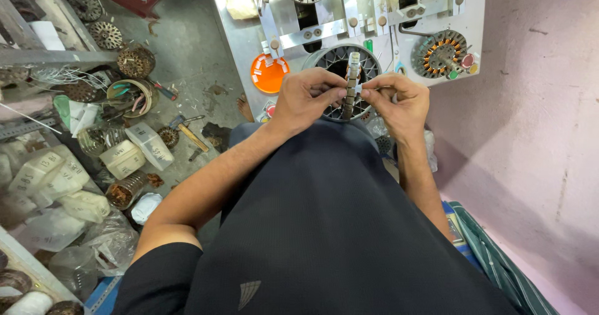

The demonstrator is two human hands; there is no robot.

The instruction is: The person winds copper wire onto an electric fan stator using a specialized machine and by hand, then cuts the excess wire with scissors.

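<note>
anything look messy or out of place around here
The floor at left is littered: a hammer lies loose among scattered stator cores, wire scraps and plastic bags. Both hands, left hand and right hand, hold a stack of small metal pieces neatly.

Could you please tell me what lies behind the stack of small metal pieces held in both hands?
Behind the stack sits a ring-shaped slotted stator core on the grey bench. Both hands cover its lower rim.

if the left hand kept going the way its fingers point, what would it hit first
The left hand points rightward at the stack of small metal pieces it pinches; just beyond that it would meet the right hand's fingertips, which hold the stack's other side.
</note>
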